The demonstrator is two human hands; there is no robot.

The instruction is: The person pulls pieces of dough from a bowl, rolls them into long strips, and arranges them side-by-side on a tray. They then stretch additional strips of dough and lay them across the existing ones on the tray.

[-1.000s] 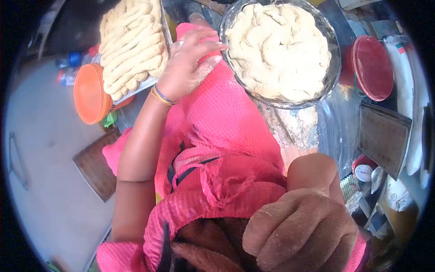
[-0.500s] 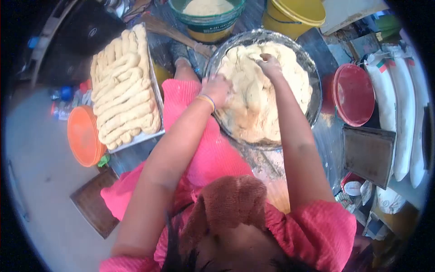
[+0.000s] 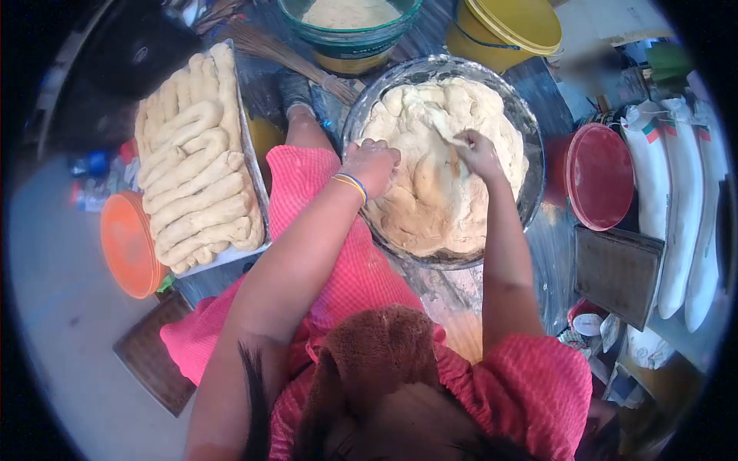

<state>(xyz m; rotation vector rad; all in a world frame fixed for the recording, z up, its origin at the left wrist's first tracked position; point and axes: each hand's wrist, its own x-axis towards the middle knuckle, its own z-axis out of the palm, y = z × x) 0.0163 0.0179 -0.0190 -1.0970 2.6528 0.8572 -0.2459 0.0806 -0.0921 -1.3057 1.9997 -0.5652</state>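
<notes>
A wide round basin (image 3: 532,192) holds a large mass of pale dough (image 3: 430,207). My left hand (image 3: 372,167) rests at the basin's left edge against the dough, its fingers curled; whether they grip any dough is hidden. Over the right part of the dough, my right hand (image 3: 478,154) pinches a raised strip of it between fingers and thumb. Left of my leg, a tray (image 3: 254,165) carries long rolled dough strips (image 3: 196,184), laid side by side and partly folded.
Beyond the basin stand a green tub (image 3: 350,34) of pale powder and a yellow bucket (image 3: 500,34). A red bucket (image 3: 600,177) and dark flat pans (image 3: 619,273) are on the right. Orange bowls (image 3: 132,244) sit left; a straw broom (image 3: 284,54) lies behind.
My right hand has drawn back towards me and now pulls up a strip of dough. My left hand's fingers look more curled at the basin's edge. The view has shifted slightly.
</notes>
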